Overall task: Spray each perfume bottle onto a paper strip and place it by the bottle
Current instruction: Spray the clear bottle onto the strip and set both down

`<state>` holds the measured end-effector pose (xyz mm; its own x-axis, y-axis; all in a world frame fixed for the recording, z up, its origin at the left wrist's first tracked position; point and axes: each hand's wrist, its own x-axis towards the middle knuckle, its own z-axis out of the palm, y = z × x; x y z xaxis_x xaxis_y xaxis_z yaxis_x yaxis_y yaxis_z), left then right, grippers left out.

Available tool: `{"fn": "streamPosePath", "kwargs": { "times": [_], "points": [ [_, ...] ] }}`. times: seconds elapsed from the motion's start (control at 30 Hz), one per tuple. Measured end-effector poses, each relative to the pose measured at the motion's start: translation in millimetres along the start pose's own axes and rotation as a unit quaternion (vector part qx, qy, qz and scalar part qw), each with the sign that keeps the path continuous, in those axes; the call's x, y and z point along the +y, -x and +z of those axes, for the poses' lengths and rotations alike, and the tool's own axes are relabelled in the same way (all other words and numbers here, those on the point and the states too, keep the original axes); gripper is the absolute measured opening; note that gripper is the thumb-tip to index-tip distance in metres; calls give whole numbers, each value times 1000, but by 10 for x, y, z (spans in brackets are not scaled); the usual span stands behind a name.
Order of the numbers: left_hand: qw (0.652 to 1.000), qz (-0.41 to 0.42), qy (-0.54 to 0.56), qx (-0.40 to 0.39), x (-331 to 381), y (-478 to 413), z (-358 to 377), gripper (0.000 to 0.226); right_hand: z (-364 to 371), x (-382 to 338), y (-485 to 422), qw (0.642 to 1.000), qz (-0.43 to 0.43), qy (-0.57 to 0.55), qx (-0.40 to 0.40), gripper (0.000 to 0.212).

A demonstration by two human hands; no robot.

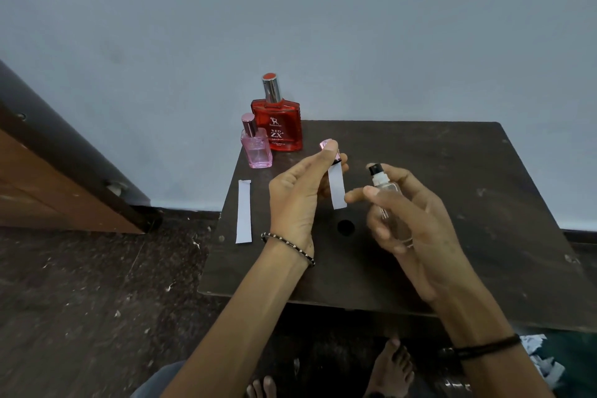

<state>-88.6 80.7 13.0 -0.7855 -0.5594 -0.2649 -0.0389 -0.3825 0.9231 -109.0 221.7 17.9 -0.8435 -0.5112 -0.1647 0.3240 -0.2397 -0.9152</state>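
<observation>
**Now, strip and sprayer held above the table**

Upright in the right hand (416, 220), the clear bottle (387, 191) has fingers curled round its body and its black nozzle (376, 170) standing free above them. Just beside it hangs a paper strip (336, 191), pinched at its top by the left hand (297, 197), whose thumb and fingers also clasp a pink cap (324, 143). Strip and bottle are near each other, both raised over the dark table (452, 171). At the table's far left corner a pink bottle (256, 149) stands capped, touching or just in front of a larger red bottle (279, 126). A second strip (244, 211) lies flat near the left edge, just this side of the pink bottle. A round hole (345, 227) shows in the tabletop below the hands. A beaded bracelet (287, 244) circles the left wrist. Bare feet (392, 368) rest on the floor.
</observation>
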Motion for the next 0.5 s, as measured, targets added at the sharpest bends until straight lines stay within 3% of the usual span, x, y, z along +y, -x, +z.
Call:
{"fn": "streamPosePath", "kwargs": {
  "times": [0.17, 0.33, 0.5],
  "points": [
    [1000, -3, -6, 12, -35, 2, 15, 14, 28, 8, -72, 998, 45, -37, -10, 39],
    [999, -20, -13, 31, -37, 19, 17, 21, 47, 109, -10, 985, -91, 143, 11, 37],
    [999, -25, -2, 26, -61, 38, 27, 24, 48, 233, -48, 909, -193, 361, 70, 36]
  ]
}}
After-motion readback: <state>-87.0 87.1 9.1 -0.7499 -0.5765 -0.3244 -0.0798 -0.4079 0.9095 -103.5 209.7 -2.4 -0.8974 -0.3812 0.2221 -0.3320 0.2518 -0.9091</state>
